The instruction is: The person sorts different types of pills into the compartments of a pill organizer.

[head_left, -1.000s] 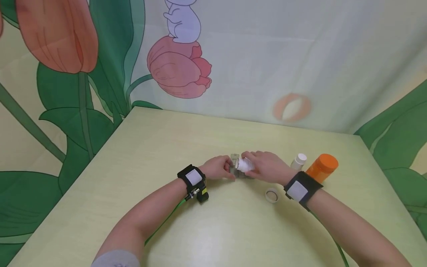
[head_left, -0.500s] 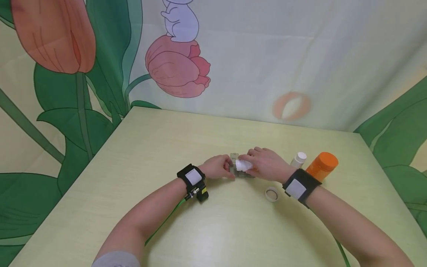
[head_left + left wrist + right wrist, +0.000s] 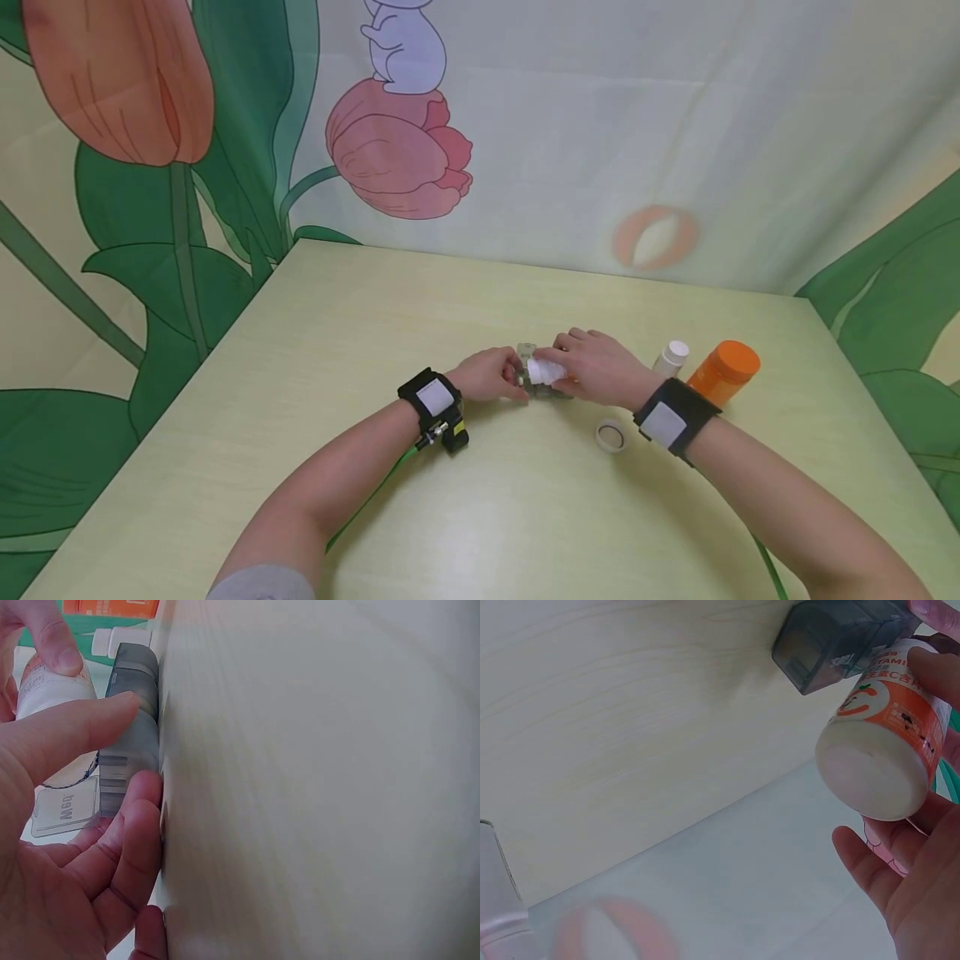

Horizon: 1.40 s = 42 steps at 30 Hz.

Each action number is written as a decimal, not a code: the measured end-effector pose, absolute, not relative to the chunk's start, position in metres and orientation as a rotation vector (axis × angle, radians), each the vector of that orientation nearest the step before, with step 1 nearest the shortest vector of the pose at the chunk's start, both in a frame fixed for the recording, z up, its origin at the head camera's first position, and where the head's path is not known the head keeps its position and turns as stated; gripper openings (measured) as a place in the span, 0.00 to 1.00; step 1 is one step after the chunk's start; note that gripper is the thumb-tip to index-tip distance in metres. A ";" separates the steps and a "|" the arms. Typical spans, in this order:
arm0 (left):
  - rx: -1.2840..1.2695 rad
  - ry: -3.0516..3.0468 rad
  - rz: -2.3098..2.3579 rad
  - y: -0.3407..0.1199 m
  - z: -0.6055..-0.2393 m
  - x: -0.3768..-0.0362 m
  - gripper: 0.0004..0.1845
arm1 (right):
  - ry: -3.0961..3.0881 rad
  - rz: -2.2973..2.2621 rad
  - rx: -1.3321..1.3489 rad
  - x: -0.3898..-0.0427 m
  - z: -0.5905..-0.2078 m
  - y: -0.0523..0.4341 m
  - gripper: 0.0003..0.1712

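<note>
- the left hand (image 3: 491,377), just left of the middle of the head frame, holds a grey translucent pill box (image 3: 131,727); in the left wrist view its thumb lies over the top of the box and its curled fingers (image 3: 133,836) press the lower side, so the box is pinched between them.
- the pill box sits on the pale wooden table (image 3: 360,333) between the two hands; a clear open flap with lettering shows at the lower left of the left wrist frame.
- the right hand (image 3: 600,371), just right of centre in the head frame, grips a small white bottle (image 3: 885,742) with an orange fruit label; its fingers curl round the body, and the bottle is tipped over with its flat base facing the right wrist camera.
- the mouth end of the bottle points toward the pill box and lies right against it; whether it touches cannot be told.
- a white cap (image 3: 611,436) lies flat on the table, near the right wrist in the lower centre-right of the head frame.
- a small white-capped bottle (image 3: 671,357) and a larger orange bottle (image 3: 724,372) stand side by side at the right of the head frame, behind the right wrist band (image 3: 663,423).
</note>
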<state>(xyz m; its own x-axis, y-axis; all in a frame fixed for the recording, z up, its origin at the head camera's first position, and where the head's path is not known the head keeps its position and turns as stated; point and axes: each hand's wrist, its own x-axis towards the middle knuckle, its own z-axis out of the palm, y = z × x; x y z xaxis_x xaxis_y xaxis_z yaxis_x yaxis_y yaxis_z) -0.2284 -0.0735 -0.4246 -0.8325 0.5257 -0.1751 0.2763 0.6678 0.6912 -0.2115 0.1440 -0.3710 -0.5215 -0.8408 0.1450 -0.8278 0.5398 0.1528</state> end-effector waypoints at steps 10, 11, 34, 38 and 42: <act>0.631 2.512 0.968 -0.074 -0.426 -0.229 0.24 | -2.538 -0.135 1.426 -0.212 -0.368 0.140 0.27; 0.632 2.512 0.969 -0.074 -0.426 -0.229 0.24 | -2.533 -0.137 1.428 -0.212 -0.367 0.140 0.27; 0.627 2.509 0.964 -0.074 -0.423 -0.228 0.23 | -2.506 -0.185 1.447 -0.211 -0.365 0.136 0.27; 0.629 2.513 0.963 -0.074 -0.424 -0.228 0.22 | -2.500 -0.207 1.452 -0.210 -0.364 0.135 0.27; 0.626 2.517 0.947 -0.073 -0.424 -0.228 0.22 | -2.489 -0.229 1.451 -0.210 -0.363 0.136 0.27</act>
<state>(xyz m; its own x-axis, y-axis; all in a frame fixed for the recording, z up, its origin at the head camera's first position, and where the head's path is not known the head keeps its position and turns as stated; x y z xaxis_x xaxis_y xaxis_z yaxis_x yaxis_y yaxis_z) -0.2281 -0.0734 -0.4236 -0.8296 0.5258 -0.1882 0.2713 0.6740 0.6871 -0.2104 0.1355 -0.3633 -0.4723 -0.8708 0.1363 -0.8314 0.4915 0.2591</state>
